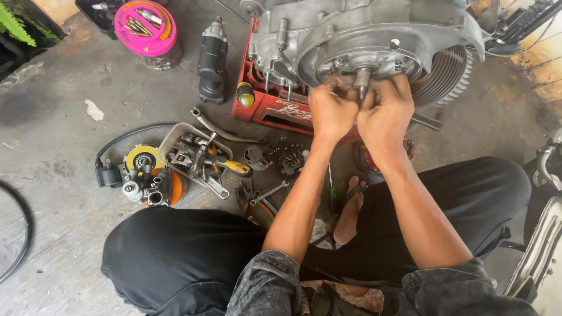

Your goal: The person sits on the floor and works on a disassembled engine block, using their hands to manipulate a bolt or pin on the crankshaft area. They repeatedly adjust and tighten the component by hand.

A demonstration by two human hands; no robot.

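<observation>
I see my left hand (332,110) and my right hand (383,114) side by side, both pinching the short metal shaft (363,79) that sticks out of the grey engine (374,35), which sits on a red crate (266,105) on the floor (52,117)

This is a mechanic's workshop, worked at floor level. A bare, stained concrete floor (52,146) is strewn with tools and parts: an aluminium engine case (363,35) propped on a red plastic crate (263,105), a tray of metal parts (190,152), loose wrenches (269,192), a yellow-handled screwdriver (234,167), a black power tool (212,58) and a pink-lidded jar of screws (146,26).
</observation>
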